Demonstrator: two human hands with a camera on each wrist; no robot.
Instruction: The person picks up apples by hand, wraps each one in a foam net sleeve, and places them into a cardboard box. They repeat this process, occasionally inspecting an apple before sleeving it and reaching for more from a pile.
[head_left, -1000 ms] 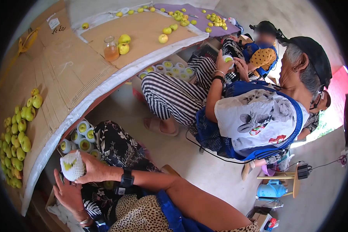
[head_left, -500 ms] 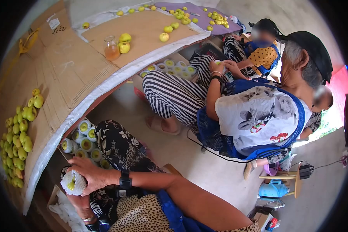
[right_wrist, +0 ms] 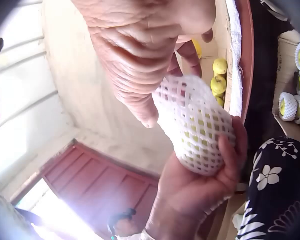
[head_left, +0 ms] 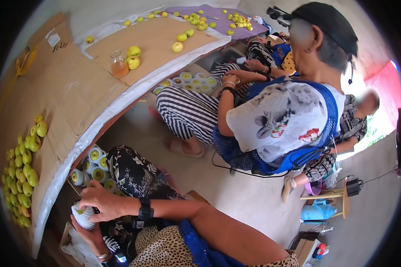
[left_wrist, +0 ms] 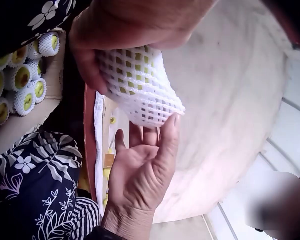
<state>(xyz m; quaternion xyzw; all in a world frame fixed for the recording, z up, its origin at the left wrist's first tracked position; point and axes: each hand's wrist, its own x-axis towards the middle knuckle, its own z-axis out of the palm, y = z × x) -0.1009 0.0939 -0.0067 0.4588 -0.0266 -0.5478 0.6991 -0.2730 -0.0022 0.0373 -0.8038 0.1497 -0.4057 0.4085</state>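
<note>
In the head view a green apple in a white foam net (head_left: 83, 216) sits low at the left, between my two hands. My left hand (right_wrist: 195, 195), with a bracelet at its wrist, cups the netted apple from below, its fingers curled round the side. My right hand (head_left: 104, 202), with a black watch (head_left: 145, 209), is over the apple's top. In the left wrist view the right thumb (left_wrist: 169, 142) and fingertips meet the loose end of the net. Green shows through the mesh, while the net's end is white and bunched.
Netted apples (head_left: 93, 164) fill a box beside my knee. Bare apples (head_left: 20, 178) lie heaped on the cardboard-covered table (head_left: 71, 102), with a glass jar (head_left: 119, 66) further back. A person in striped trousers (head_left: 187, 111) sits to the right. Past them are a stool (head_left: 345, 202) and blue kettle (head_left: 318, 210).
The netted apple was in my right hand with the left hand spread beneath; now the left hand cups it and the right fingers are at its top. The neighbouring person has turned and lowered their hands.
</note>
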